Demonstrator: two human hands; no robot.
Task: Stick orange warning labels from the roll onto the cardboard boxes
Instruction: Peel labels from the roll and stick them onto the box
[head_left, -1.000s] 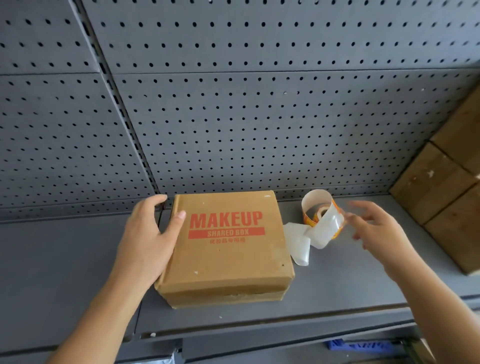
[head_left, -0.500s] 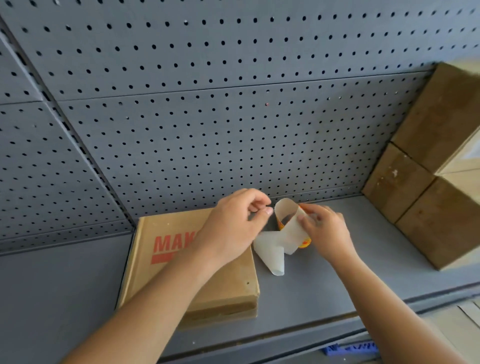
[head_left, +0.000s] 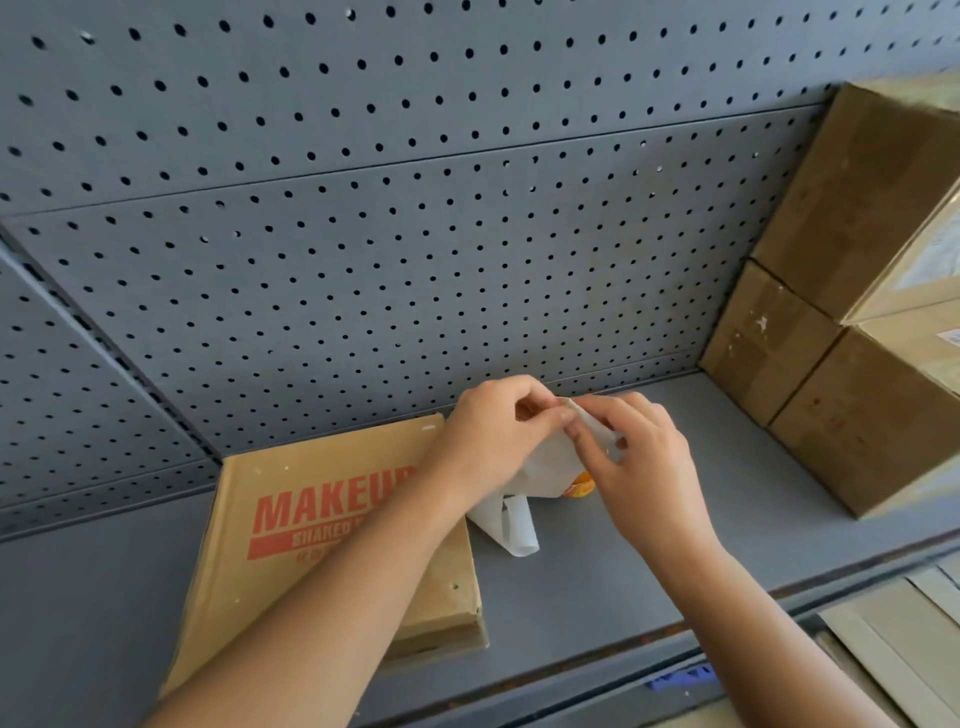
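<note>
Cardboard fills much of our view: a flat box (head_left: 291, 519) of matte brown board lies on the smooth grey metal shelf (head_left: 597, 577), its lid dotted with pale specks and printed in red block letters. Our left forearm crosses that lid, so we read only "MAKEU" and "SHARED", and the small line beneath is too blurred to read. Just right of the box sits the roll (head_left: 579, 487), of which only a glossy orange sliver shows under our palms. White, slightly translucent backing paper (head_left: 511, 525) spills from it and curls into a loose loop on the shelf, close to the box's right edge. Our left hand (head_left: 493, 431) has thumb and forefinger pressed together on the upper edge of that paper, the other fingers curled in. Our right hand (head_left: 639, 467) pinches the same strip just beside it, its remaining fingers bent over the roll. We cannot tell whether a label is caught between the fingertips, since they cover the spot. Behind stands a grey pegboard (head_left: 415, 260) with even rows of round holes. At the right, stacked boxes (head_left: 857, 218) of scuffed brown board rest on the shelf, cut off by the edge of the view, their pale stickers unreadable. Below the shelf lip a small blue object (head_left: 685, 675) is too indistinct to identify.
</note>
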